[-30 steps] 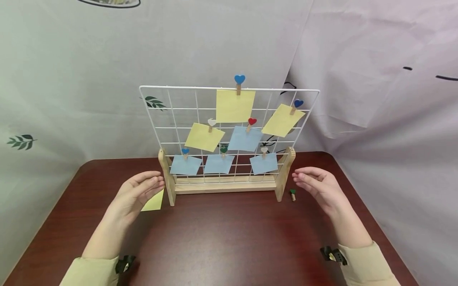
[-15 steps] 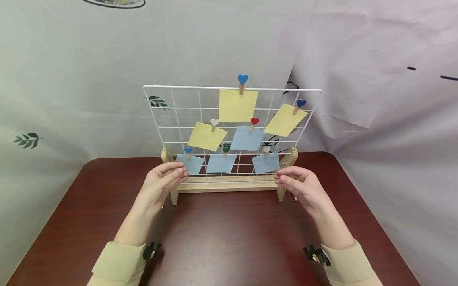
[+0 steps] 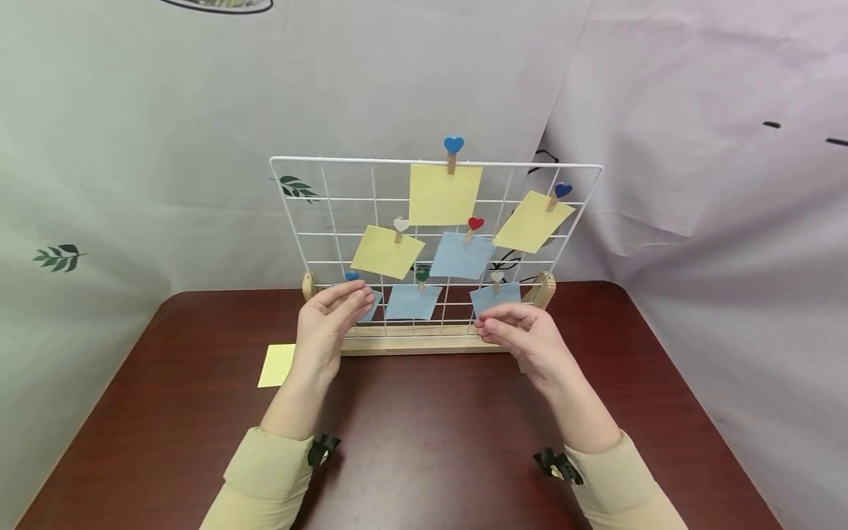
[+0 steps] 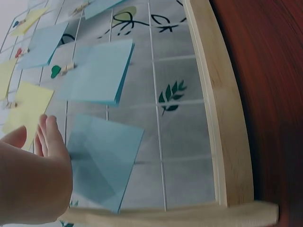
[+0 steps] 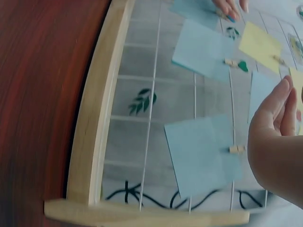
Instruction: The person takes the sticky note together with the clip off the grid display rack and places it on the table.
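Observation:
A white wire grid stands upright in a wooden base, with yellow and blue paper notes pinned on it by small heart-topped clothespins. My left hand is raised in front of the lower left blue note, partly covering it. Before the lower right blue note hovers my right hand, covering its lower edge. Both hands have relaxed, slightly bent fingers, with nothing visible in them. In the left wrist view, the left hand appears beside a blue note; the right wrist view shows the right hand.
A loose yellow note lies on the dark red table, left of the base. A blue heart clothespin tops the grid's upper bar. A pale patterned cloth hangs behind the table.
Both hands have moved inward from outside the grid's sides to in front of its lower notes. The green clothespin on the table at the right is now hidden behind the right arm.

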### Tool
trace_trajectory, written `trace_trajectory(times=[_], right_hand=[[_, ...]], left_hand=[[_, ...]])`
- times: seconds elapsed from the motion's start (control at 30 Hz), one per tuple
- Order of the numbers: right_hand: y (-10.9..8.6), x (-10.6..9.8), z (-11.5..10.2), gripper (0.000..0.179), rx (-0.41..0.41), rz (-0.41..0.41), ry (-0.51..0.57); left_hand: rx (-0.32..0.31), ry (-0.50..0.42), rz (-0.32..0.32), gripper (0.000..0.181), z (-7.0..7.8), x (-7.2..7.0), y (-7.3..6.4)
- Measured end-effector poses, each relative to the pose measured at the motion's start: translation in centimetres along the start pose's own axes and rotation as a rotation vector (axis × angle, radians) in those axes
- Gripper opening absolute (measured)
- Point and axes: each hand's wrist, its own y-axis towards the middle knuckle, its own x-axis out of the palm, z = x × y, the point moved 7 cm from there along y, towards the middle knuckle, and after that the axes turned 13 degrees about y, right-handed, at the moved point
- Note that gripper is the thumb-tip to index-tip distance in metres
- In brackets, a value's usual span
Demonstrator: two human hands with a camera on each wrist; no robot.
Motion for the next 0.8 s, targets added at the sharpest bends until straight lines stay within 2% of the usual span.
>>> trace_trajectory(times=[0.23, 0.37, 0.5, 0.63, 0.8], right_hand=[[0.9, 1.3, 1.1, 0.039, 0.013, 0.044, 0.028], [1.7, 2.1, 1.1, 0.041, 0.008, 0.094, 0.049], [2.7, 3.4, 0.3, 0.040, -0.038, 0.116, 0.069], [3.5, 4.7, -0.5, 0.038, -0.090, 0.125, 0.068], [4.6, 6.1, -1.2, 0.026, -0.129, 0.140, 0.060]], left_hand=[[0.018, -0.024, 0.069, 0.019, -0.1, 1.2, 0.0], [0.031, -0.028, 0.116, 0.024, -0.3, 1.6, 0.1], [0.049, -0.035, 0.161, 0.033, -0.4, 1.8, 0.2], [0.069, -0.041, 0.191, 0.033, -0.3, 2.1, 0.1], [0.095, -0.046, 0.211, 0.032, -0.1, 2.1, 0.0]])
